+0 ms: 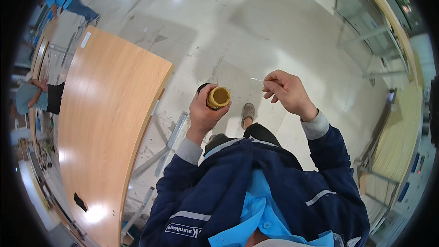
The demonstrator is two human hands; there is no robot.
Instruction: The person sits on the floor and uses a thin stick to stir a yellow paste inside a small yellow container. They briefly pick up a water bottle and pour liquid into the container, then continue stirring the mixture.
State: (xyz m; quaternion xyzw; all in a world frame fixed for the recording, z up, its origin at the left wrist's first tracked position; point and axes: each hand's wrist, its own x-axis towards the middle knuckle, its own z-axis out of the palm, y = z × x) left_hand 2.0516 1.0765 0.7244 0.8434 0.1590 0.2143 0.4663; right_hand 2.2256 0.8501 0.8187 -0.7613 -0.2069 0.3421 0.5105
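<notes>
The left hand (202, 112) has its fingers (200, 95) curled tight round a small brass-coloured round fitting (218, 97), held up in front of the chest, open end facing up. The right hand (287, 92) is just beside it, fingers (270, 84) pinched shut on a thin white strand (256, 79). A long wooden worktop (105, 128) stands to the left over the pale tiled floor (256, 32)

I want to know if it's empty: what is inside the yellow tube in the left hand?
The tube's open end shows only a flat brownish inside; no contents can be made out. The left hand covers its body, so the rest is hidden.
</notes>
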